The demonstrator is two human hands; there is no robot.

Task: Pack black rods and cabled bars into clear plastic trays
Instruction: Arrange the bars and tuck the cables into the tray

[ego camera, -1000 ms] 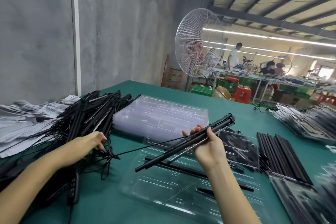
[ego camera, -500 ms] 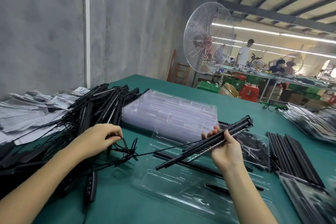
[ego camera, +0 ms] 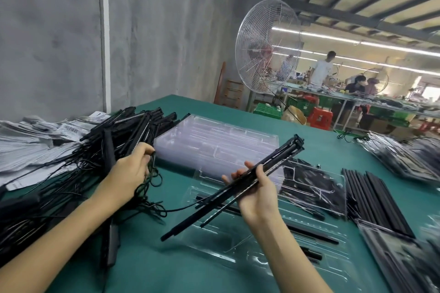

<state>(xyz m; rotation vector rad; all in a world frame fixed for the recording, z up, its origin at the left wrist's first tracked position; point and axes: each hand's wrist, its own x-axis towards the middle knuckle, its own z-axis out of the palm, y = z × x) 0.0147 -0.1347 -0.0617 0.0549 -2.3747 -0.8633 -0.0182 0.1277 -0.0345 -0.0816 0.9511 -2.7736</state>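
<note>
We are holding a small bundle of cabled bars (ego camera: 281, 157) in our right hand (ego camera: 258, 194), its grip clenched around their middle so that they are slanting up and away, their lower ends hanging just above the open clear tray (ego camera: 214, 242) on the green tabletop (ego camera: 166, 271). We judge we are keeping them lifted like this so the trailing cable (ego camera: 176, 209) can be gathered before the bars go down into the tray's slots, where a few black pieces are already lying. Our left hand (ego camera: 129, 173) is closing its grip on the coiled loops of that cable, right against the tangled pile of cabled bars (ego camera: 133, 131) at the left. The loose black rods (ego camera: 371, 195) are waiting in a neat row to the right, and the stack of empty trays (ego camera: 214, 143) is sitting behind the open one. Compared with half a second ago, the left hand is now sitting higher and closer to the pile, with the loops bunched in its fingers, and the cable, then stretching almost straight between the hands, is now sagging onto the tabletop; the bundle is staying in the same clenched hold.
</note>
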